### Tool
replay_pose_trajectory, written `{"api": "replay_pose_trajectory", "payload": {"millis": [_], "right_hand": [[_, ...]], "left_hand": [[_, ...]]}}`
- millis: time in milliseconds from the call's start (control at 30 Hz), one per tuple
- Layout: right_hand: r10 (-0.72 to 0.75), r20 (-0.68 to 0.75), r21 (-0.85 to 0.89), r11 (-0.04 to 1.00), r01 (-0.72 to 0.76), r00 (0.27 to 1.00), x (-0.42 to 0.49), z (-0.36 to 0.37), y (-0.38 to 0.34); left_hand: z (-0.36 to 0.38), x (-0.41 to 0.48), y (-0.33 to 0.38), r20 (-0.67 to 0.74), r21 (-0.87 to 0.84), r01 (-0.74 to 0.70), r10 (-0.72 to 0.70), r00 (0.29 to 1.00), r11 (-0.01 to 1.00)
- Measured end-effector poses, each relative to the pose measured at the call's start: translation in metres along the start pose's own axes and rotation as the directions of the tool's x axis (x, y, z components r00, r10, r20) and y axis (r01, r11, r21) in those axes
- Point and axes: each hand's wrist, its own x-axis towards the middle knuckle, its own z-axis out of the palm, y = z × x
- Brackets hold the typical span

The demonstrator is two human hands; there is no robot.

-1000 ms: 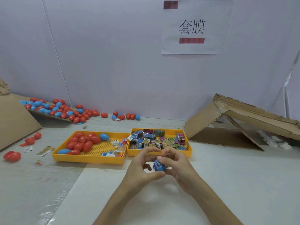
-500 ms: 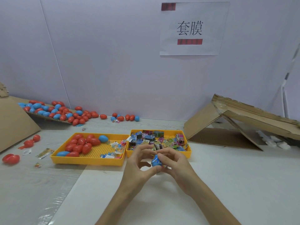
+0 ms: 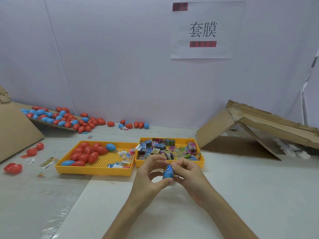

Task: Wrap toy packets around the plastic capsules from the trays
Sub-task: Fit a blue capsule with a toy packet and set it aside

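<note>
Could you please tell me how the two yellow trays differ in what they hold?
The left tray holds red and blue capsules with part of its floor bare; the right tray holds printed packets covering nearly its whole floor. The left hand overlaps only the right tray's near edge. Both are yellow.

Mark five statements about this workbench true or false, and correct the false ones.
1. The left hand and right hand both hold one blue capsule. True.
2. The left tray holds only blue capsules. False: the left tray holds mostly red ones, with two blue.
3. The right tray holds colourful packets. True.
4. The held capsule sits inside the right tray. False: the hands hold it on the person's side of both trays.
5. Many loose capsules, red and blue, lie along the back wall. True.
</note>
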Motion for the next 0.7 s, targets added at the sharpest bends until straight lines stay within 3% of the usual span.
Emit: {"api": "replay_pose_trajectory", "payload": {"millis": [200, 433, 700], "right_hand": [[-0.026, -0.031, -0.119, 0.993, 0.022, 0.999, -0.0022, 0.0021, -0.0023], [0.013, 0.054, 0.056, 0.998, -0.016, 0.998, -0.002, -0.0021, -0.0043], [0.007, 0.044, 0.126, 0.992, -0.012, 0.999, -0.0005, -0.0028, -0.0044]], "left_hand": [[0.0015, -0.001, -0.0005, 0.019, 0.085, -0.034, 0.032, 0.999, 0.996], [0.0002, 0.001, 0.0031, 0.05, 0.036, 0.104, -0.106, 0.993, 0.994], [0.0014, 0.0007, 0.0046, 0.048, 0.053, 0.096, -0.099, 0.994, 0.994]]}}
